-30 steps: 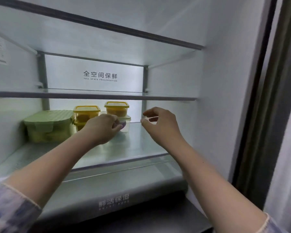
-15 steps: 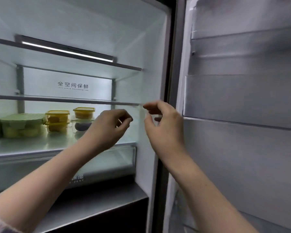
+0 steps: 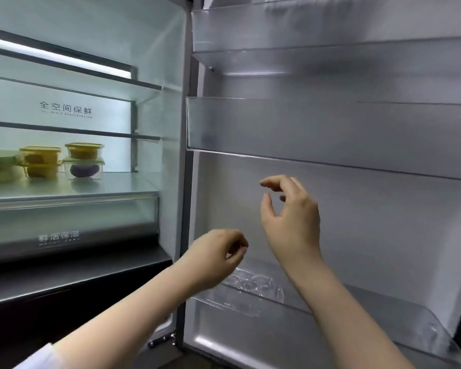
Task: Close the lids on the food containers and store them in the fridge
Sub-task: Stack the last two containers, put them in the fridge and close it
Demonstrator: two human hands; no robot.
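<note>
Nearest the camera, both forearms reach up w/ nothing in either hand. Left hand [image 3: 218, 255] sits low by the door's inner edge, fingers loosely curled, empty. Right hand [image 3: 290, 217] is higher, in front of the fridge door [image 3: 370, 209] liner, not touching; thumb and forefinger apart, other fingers bent, empty. Below them, a clear egg tray [image 3: 253, 287] sits in the lower door bin. Farther back, left, on the lit glass shelf [image 3: 112, 183]: green container [image 3: 0, 166] at frame edge, two stacked yellow containers [image 3: 40, 162], then a yellow-lidded container [image 3: 84, 150] atop a clear container [image 3: 83, 169] holding sth purple. All lids on.
</note>
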